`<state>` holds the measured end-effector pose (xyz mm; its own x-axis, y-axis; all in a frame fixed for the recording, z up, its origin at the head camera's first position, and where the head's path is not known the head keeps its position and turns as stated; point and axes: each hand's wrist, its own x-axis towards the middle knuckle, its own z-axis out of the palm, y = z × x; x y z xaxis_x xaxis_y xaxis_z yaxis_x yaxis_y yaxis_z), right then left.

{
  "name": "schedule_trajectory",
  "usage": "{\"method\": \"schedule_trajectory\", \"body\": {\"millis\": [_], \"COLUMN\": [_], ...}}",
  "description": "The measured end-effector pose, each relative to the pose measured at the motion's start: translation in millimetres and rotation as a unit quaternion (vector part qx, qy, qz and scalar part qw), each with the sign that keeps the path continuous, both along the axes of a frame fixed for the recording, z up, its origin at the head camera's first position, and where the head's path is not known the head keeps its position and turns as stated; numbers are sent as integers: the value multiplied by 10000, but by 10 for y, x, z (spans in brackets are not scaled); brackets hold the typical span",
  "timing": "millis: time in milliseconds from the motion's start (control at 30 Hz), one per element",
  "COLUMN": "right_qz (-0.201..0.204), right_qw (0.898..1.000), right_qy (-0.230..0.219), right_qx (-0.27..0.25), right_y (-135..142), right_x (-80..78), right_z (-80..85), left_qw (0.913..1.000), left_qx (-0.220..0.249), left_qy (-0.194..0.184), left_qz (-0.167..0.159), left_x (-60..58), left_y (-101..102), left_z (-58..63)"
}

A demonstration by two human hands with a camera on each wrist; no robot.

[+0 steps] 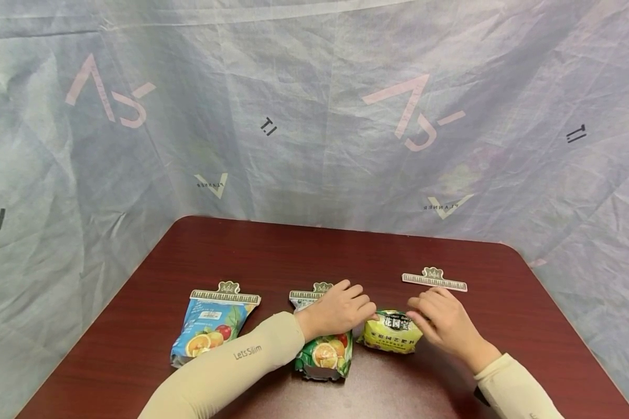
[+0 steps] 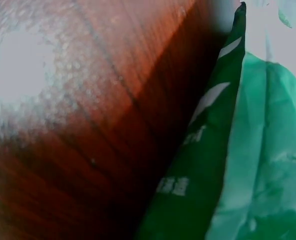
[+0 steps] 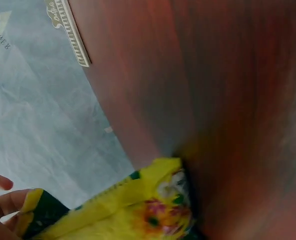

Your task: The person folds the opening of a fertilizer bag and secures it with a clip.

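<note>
A yellow fertilizer bag [image 1: 391,337] with a dark green top stands on the table between both hands. My right hand [image 1: 444,321] pinches its upper right corner; the right wrist view shows the bag's folded green corner [image 3: 45,215] at the fingers. My left hand [image 1: 340,311] holds the bag's upper left corner with curled fingers, its wrist passing over a green fruit-print bag [image 1: 325,355]. That green bag's side fills the right of the left wrist view, where no fingers appear. Behind the right hand lies a loose bag clip [image 1: 434,280] with a ruler-like pattern.
A blue fruit-print bag [image 1: 209,326] lies at the left, a similar clip [image 1: 225,295] across its top. Another clip [image 1: 306,294] sits on the green bag's top. The dark red table [image 1: 293,244] ends at a grey printed cloth [image 1: 314,145] behind.
</note>
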<state>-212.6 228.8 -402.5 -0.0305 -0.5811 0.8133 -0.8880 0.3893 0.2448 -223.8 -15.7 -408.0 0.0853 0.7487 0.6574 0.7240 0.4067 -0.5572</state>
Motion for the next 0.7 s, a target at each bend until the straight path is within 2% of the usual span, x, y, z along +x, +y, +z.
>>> {"method": "schedule_trajectory", "body": {"millis": [133, 500, 700], "right_qz": [-45, -385, -776], "right_qw": [9991, 9984, 9953], "right_qy": [-173, -206, -302], "right_qx": [-395, -360, -500], "right_y": [62, 222, 349], "right_x": [-61, -205, -313], "right_z": [12, -7, 19], "left_qw": [10000, 9999, 9999], "left_qx": [59, 118, 131], "left_qy": [46, 21, 20], "left_qz": [-41, -59, -72], "left_x": [-4, -26, -26], "left_y": [8, 24, 21], "left_z": [-10, -62, -62]}}
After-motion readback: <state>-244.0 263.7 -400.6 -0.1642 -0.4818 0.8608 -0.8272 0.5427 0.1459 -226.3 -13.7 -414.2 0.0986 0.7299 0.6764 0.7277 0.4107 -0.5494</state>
